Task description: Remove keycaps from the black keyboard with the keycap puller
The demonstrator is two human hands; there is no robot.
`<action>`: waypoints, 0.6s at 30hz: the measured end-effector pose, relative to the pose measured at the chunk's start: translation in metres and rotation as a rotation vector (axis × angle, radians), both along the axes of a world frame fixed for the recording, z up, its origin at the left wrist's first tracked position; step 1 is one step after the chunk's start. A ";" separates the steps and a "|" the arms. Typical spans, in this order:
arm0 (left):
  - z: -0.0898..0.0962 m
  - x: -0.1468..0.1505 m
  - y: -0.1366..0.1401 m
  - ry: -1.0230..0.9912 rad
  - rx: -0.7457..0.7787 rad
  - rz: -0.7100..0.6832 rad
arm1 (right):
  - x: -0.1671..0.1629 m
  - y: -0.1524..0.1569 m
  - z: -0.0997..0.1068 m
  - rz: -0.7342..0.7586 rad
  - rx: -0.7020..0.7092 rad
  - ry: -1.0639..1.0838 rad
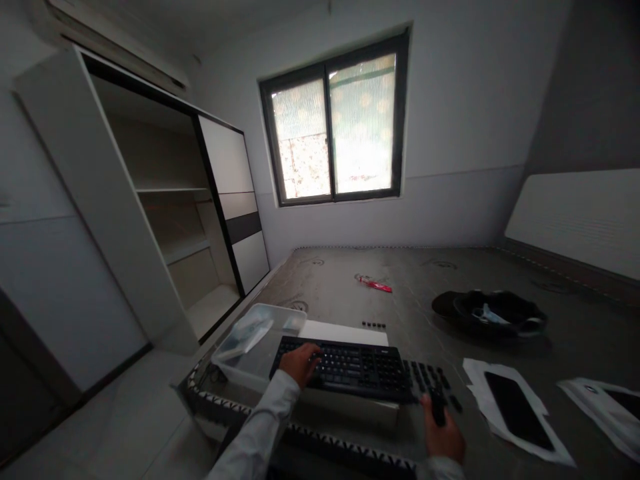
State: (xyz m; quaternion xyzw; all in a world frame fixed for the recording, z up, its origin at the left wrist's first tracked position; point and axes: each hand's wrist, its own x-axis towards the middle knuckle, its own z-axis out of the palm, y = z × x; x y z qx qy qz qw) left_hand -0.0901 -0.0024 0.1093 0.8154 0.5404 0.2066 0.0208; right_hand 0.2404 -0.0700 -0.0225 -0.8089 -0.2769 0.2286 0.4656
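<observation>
A dark cap point(446, 305) is plopped on the mattress point(330, 283) near some white paper point(492, 407), a red thingy point(376, 285) is seen further back, and the window point(329, 127) is framed in black.

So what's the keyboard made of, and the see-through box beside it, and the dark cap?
The keyboard looks like hard, black plastic: its frame and keys are stiff and neatly shaped. The box seems to be thin, clear or cloudy plastic, because the things inside show through. The cap is probably soft, dull cloth, since it slumps, but blur hides any weave.
</observation>
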 end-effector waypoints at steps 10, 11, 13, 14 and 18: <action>0.005 0.070 0.135 0.064 -0.091 -0.073 | -0.010 0.021 -0.003 -0.041 -0.049 -0.042; 0.003 0.078 0.147 0.086 -0.113 -0.084 | -0.010 0.024 -0.004 -0.064 -0.061 -0.042; -0.001 0.093 0.170 0.137 -0.165 -0.106 | -0.007 0.030 -0.007 -0.121 -0.088 -0.034; -0.004 0.101 0.181 0.164 -0.191 -0.115 | -0.005 0.033 -0.009 -0.151 -0.099 -0.025; -0.022 0.125 0.217 0.278 -0.296 -0.114 | 0.011 0.043 -0.015 -0.310 -0.146 0.023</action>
